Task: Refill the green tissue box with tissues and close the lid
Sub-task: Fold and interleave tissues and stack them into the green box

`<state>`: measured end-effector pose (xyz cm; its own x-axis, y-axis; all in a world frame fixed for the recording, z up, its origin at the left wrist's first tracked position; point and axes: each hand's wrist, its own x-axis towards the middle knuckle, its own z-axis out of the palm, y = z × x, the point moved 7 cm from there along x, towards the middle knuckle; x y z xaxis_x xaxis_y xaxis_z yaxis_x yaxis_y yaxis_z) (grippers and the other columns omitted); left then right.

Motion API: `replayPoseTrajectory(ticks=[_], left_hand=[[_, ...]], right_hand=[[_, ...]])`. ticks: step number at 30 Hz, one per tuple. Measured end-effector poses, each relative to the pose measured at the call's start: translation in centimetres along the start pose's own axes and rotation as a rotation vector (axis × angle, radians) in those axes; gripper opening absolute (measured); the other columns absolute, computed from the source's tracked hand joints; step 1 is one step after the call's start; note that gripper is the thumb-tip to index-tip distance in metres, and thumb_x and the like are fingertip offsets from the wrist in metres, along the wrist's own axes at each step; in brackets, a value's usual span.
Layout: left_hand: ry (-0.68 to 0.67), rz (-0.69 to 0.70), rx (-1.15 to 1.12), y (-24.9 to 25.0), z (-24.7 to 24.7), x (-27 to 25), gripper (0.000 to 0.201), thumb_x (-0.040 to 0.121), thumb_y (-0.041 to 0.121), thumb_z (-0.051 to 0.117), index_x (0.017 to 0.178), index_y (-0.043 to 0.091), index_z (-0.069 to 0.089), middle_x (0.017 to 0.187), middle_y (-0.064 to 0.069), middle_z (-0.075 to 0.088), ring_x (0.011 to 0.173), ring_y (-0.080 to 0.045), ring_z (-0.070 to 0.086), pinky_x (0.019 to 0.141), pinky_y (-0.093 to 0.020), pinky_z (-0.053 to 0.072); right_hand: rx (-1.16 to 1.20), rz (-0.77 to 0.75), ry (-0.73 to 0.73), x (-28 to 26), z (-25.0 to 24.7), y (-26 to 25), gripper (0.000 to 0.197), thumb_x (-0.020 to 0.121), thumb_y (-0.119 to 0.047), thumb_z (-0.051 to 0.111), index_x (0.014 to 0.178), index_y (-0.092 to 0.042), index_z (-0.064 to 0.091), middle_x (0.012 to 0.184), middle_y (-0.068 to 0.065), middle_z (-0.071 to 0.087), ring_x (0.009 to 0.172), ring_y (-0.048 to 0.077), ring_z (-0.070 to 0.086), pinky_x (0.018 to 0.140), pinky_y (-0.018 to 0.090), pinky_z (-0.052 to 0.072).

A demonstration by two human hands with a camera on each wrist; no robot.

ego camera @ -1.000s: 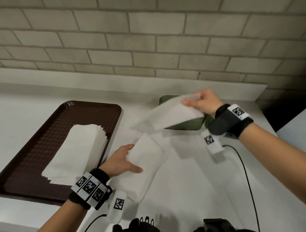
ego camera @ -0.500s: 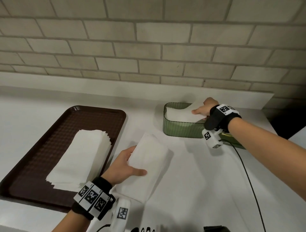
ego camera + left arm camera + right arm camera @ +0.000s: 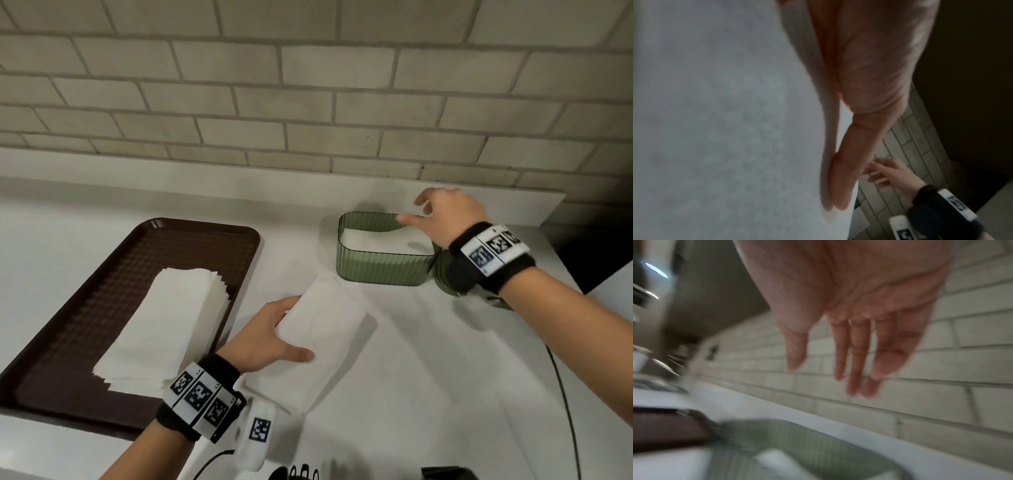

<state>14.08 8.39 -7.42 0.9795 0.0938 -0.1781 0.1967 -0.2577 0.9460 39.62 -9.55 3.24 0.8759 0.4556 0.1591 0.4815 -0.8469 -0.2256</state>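
Note:
The ribbed green tissue box [image 3: 383, 270] stands open at the back of the counter, with white tissues [image 3: 376, 240] lying inside. My right hand [image 3: 424, 212] hovers over its right end, fingers spread, holding nothing; the right wrist view shows that hand [image 3: 838, 361] empty above the box [image 3: 797, 443]. My left hand [image 3: 291, 329] grips a stack of tissues [image 3: 325, 342] on the counter, thumb on top. The left wrist view shows the thumb [image 3: 844, 178] lying across the tissue [image 3: 725, 129]. A green piece, perhaps the lid [image 3: 443, 277], lies right of the box, mostly hidden by my wrist.
A brown tray [image 3: 85, 308] at the left holds another stack of tissues [image 3: 164, 325]. A black cable [image 3: 565, 411] runs over the counter at the right. A brick wall stands behind the counter's raised ledge.
My right hand carried a tissue to the green box, laid it inside, let go and lifted slightly. The left hand kept its hold on the stack.

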Motion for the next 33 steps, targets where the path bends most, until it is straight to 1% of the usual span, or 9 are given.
replayPoseTrajectory(ticks=[3,6,11,14,21,25,28,30,33], left_hand=[[-0.095,0.056,0.035,2.0,1.2,1.2,0.063,0.065,-0.004,0.084,0.120,0.018,0.063,0.113,0.003,0.070,0.104,-0.010,0.066,0.089,-0.025,0.053],[-0.185,0.113,0.154,4.0,2.9,2.7,0.053,0.064,-0.002,0.083,0.112,0.016,0.067,0.106,0.003,0.070,0.099,-0.013,0.066,0.085,-0.025,0.052],[-0.116,0.079,0.189,4.7,3.0,4.7,0.031,0.063,0.010,0.088,0.090,0.013,0.073,0.086,0.001,0.076,0.079,-0.014,0.071,0.073,-0.028,0.056],[-0.006,-0.044,0.053,2.5,2.0,5.0,0.028,0.065,0.013,0.088,0.089,0.006,0.075,0.087,-0.004,0.076,0.081,-0.016,0.071,0.076,-0.031,0.056],[-0.163,-0.366,-0.509,-1.9,7.0,4.0,0.025,0.084,0.004,0.068,0.109,0.004,0.069,0.111,-0.010,0.072,0.097,-0.019,0.071,0.080,-0.027,0.058],[0.014,-0.132,-0.363,-1.0,6.3,4.4,0.028,0.085,-0.001,0.067,0.113,0.001,0.065,0.109,-0.009,0.073,0.102,-0.025,0.069,0.085,-0.032,0.056],[0.138,0.038,-0.237,0.1,5.6,4.1,0.028,0.080,-0.001,0.073,0.105,0.004,0.062,0.090,0.001,0.073,0.078,-0.017,0.068,0.059,-0.023,0.055],[0.182,0.090,-0.177,0.3,5.4,4.0,0.032,0.077,0.001,0.077,0.098,0.005,0.053,0.077,0.006,0.065,0.064,-0.013,0.057,0.046,-0.025,0.048],[0.139,0.126,-0.213,0.3,6.2,4.0,0.045,0.073,-0.003,0.079,0.104,0.011,0.049,0.075,0.005,0.066,0.066,-0.016,0.059,0.058,-0.031,0.051]], right_hand=[[0.532,-0.282,-0.174,-6.7,0.7,-4.6,0.068,0.062,-0.065,0.074,0.119,-0.032,0.059,0.109,-0.013,0.066,0.103,0.004,0.060,0.080,0.022,0.042],[0.782,-0.308,-0.450,-12.1,4.5,-6.3,0.089,0.050,-0.045,0.092,0.128,-0.034,0.050,0.122,-0.016,0.061,0.115,-0.001,0.056,0.092,0.020,0.045],[1.106,0.090,-0.402,-13.2,8.3,-1.9,0.039,0.060,0.002,0.087,0.094,-0.008,0.071,0.091,0.002,0.075,0.082,0.016,0.069,0.078,0.032,0.056],[1.249,0.278,-0.337,-13.6,8.4,0.8,0.045,0.061,0.007,0.084,0.103,0.000,0.070,0.101,0.013,0.074,0.093,0.026,0.072,0.089,0.040,0.056],[1.404,0.632,-0.429,-16.3,12.0,4.3,0.092,0.040,-0.018,0.099,0.120,0.000,0.057,0.107,0.011,0.073,0.097,0.027,0.071,0.091,0.042,0.054],[1.368,0.431,-0.328,-16.2,9.8,2.9,0.048,0.059,-0.001,0.086,0.104,0.000,0.070,0.101,0.011,0.075,0.093,0.023,0.072,0.081,0.032,0.057],[1.351,0.306,-0.220,-15.4,9.1,2.9,0.029,0.061,0.005,0.084,0.084,-0.001,0.068,0.083,0.005,0.073,0.075,0.019,0.069,0.072,0.026,0.056],[1.334,0.283,-0.198,-15.3,9.7,3.0,0.033,0.061,0.006,0.085,0.073,-0.011,0.059,0.071,-0.001,0.065,0.064,0.014,0.061,0.059,0.022,0.051],[1.277,0.266,-0.202,-15.7,10.7,2.9,0.041,0.059,0.004,0.086,0.082,-0.016,0.059,0.075,-0.002,0.063,0.065,0.013,0.058,0.056,0.023,0.050]])
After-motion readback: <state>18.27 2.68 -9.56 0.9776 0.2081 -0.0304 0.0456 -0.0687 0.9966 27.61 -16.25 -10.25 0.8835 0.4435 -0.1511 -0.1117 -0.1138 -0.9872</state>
